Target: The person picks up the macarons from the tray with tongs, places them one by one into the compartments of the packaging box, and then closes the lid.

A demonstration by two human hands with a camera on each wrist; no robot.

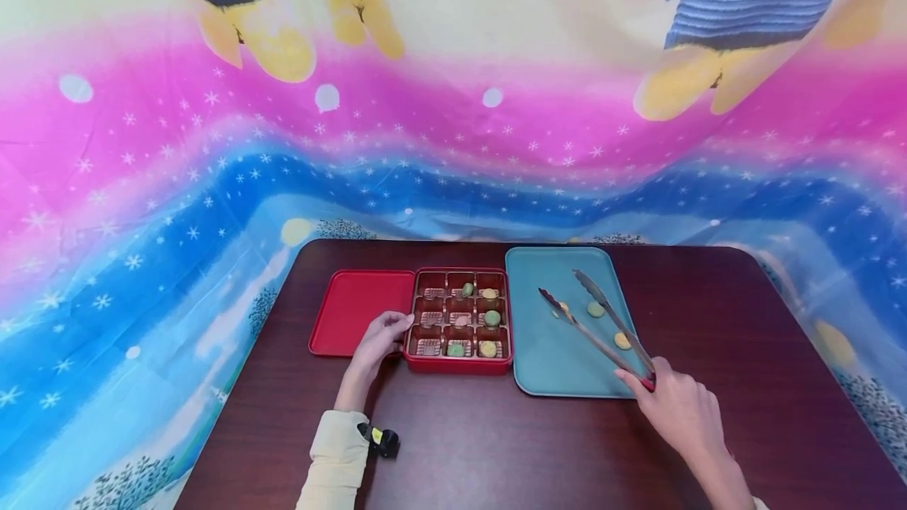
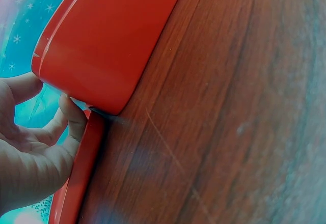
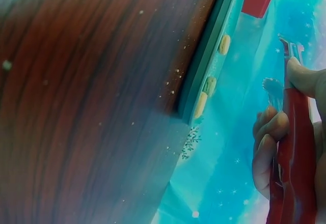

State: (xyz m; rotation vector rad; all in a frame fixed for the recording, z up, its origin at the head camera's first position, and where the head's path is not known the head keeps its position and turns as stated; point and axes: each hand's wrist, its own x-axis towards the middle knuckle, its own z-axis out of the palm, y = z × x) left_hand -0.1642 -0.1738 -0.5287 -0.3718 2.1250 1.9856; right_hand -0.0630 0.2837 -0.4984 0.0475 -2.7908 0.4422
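Observation:
My right hand (image 1: 682,408) grips a pair of tongs (image 1: 594,341) by the red handles (image 3: 300,158). The tongs' two arms are spread apart over the blue-green tray (image 1: 560,375). On that tray lie a green macaron (image 1: 595,309) and a yellow macaron (image 1: 622,341); another yellow macaron (image 1: 564,308) is partly covered by the left arm of the tongs. My left hand (image 1: 379,341) touches the left side of the red box (image 1: 459,367), fingertips at its rim and wall. Green, yellow and pink macarons sit in several of the box's compartments, mostly on the right.
A red lid (image 1: 368,312) lies flat left of the box, beside the left hand. The tray stands right against the box's other side. All rest on a dark wooden table (image 1: 453,439), and a patterned cloth (image 1: 453,124) hangs behind its far edge.

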